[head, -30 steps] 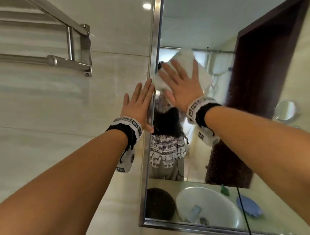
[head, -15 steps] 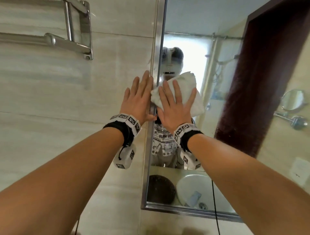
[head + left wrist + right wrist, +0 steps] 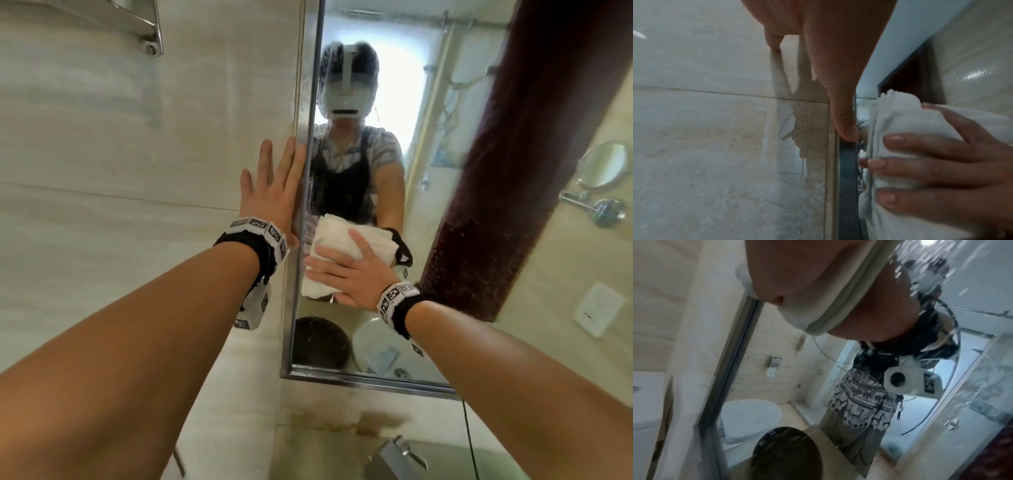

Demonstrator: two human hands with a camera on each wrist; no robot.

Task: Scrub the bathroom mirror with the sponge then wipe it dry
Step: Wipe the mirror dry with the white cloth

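Soft white cloth [image 3: 337,240], glossy tiles [image 3: 102,154], metal-framed mirror [image 3: 445,171].

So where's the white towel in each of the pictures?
Head: the white towel is at centre, under the right hand, flat on the mirror.
Left wrist: right side, fingers pressing it.
Right wrist: top centre, under the palm.
Shared landmark: the mirror's metal edge.

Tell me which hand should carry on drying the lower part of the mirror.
The right hand. It already presses the white cloth flat on the mirror near its lower left edge. The left hand lies flat on the wall tile beside the frame, holding nothing.
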